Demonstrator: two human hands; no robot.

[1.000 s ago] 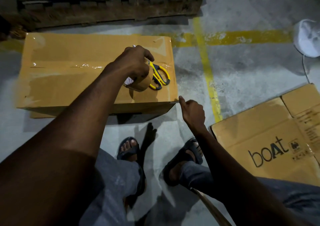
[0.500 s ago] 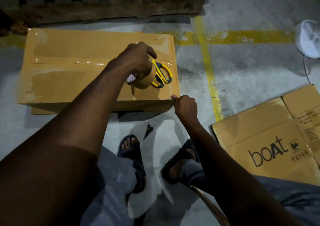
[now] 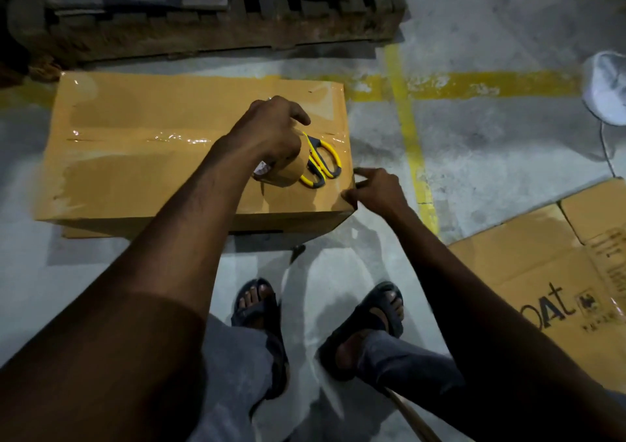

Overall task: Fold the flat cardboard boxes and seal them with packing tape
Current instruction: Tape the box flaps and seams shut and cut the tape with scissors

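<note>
A single head-worn camera looked steeply down and forward over both outstretched arms. It sat close above the taped cardboard box [image 3: 162,143] on the concrete floor [image 3: 508,150], wide-angle bending the edges.

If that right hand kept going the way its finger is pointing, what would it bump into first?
Probably the yellow-handled scissors lying on the taped cardboard box. The right hand sits at the box's right edge, index finger aimed leftward across the top. Depth is unclear, so it may pass above them.

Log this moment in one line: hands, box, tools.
left hand: grips tape roll on box | right hand: at box's right edge | scissors: on box
</note>
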